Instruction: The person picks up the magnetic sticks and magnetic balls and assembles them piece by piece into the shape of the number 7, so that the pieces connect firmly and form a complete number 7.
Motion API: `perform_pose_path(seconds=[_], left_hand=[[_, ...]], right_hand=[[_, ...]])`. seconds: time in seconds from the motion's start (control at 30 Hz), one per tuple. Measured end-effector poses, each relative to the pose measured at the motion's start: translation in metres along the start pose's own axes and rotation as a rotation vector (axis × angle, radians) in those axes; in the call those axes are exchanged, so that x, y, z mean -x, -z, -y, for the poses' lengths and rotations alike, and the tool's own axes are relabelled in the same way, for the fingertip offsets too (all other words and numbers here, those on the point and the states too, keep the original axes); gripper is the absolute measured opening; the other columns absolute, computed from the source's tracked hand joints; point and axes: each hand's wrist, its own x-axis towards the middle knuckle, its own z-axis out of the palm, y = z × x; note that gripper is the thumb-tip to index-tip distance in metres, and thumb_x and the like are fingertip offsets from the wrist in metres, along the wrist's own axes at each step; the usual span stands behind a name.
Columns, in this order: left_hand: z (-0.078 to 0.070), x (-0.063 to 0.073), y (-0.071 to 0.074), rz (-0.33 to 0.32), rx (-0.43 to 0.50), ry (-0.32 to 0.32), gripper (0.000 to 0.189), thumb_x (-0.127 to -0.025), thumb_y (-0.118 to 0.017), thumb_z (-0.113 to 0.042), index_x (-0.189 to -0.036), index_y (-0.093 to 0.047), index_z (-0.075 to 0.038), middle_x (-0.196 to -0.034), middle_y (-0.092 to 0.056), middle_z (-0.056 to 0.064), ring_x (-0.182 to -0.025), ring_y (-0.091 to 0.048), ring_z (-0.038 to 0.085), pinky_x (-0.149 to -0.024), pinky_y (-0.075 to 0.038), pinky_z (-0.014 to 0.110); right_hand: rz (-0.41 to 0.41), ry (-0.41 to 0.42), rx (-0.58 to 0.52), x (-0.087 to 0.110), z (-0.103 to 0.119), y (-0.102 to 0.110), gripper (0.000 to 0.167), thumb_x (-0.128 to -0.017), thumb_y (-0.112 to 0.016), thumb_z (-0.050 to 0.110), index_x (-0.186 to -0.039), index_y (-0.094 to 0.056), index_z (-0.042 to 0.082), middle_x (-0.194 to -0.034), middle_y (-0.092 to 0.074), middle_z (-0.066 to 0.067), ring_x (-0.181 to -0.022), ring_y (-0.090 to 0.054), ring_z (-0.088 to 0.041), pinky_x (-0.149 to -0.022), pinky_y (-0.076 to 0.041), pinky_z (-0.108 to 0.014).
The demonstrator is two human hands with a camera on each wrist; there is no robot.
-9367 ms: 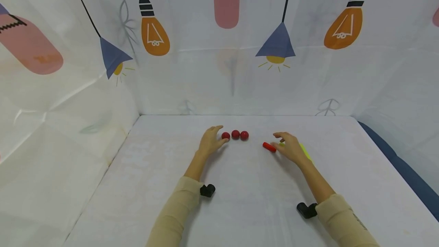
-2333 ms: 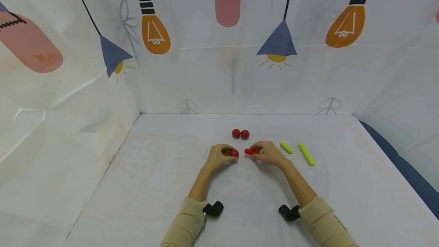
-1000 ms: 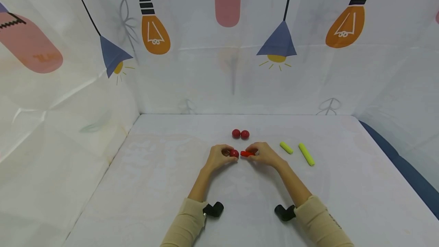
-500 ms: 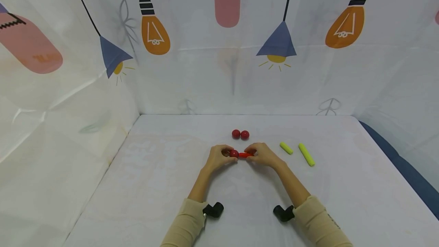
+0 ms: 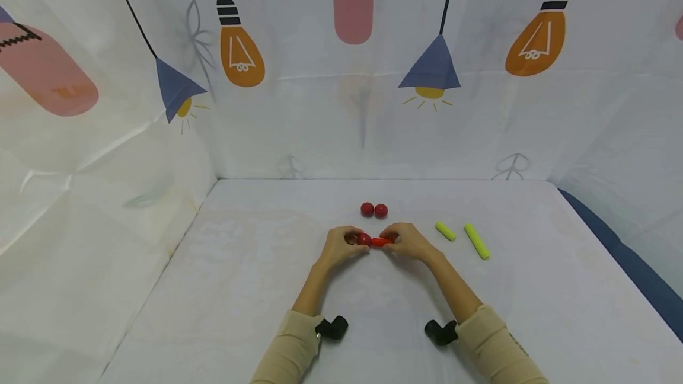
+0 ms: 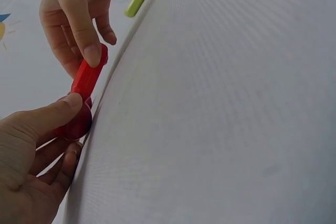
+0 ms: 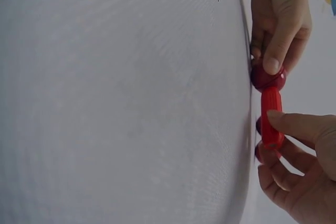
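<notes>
My left hand (image 5: 337,246) pinches a dark red ball (image 5: 363,239) between thumb and fingers, low over the white table. From the other side my right hand (image 5: 409,240) pinches a short red rod (image 5: 377,242). One end of the rod (image 7: 271,103) meets the ball (image 7: 265,78) in the right wrist view. The left wrist view also has the rod (image 6: 88,80) against the ball (image 6: 79,124), whose far side my left fingers partly hide. Behind the hands, two more red balls (image 5: 367,210) sit side by side.
Right of my right hand lie a short yellow-green rod (image 5: 445,230) and a longer yellow-green rod (image 5: 476,241). A white sheet with printed lamps (image 5: 430,64) hangs behind the table (image 5: 256,289). Black wrist cameras (image 5: 332,328) stick out from both sleeves.
My left hand took the leftmost ball from the row and drew it nearer. My right hand picked up the red rod and moved it left until it met the ball.
</notes>
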Motion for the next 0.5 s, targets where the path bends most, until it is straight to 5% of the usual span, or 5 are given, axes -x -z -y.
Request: perform_pose_path(seconds=[0.5], left_hand=[[0.0043, 0.0007, 0.0019, -0.015, 0.008, -0.010, 0.034, -0.072, -0.081, -0.011, -0.101, -0.069, 0.002, -0.088, -0.069, 0.012, -0.072, -0.061, 0.013, -0.066, -0.051, 0.021]], right_hand=[[0.008, -0.028, -0.007, 0.0003, -0.0012, 0.0004, 0.027, -0.083, -0.067, 0.006, -0.110, -0.066, 0.000, -0.097, -0.066, -0.008, -0.087, -0.057, -0.019, -0.081, -0.051, -0.036]])
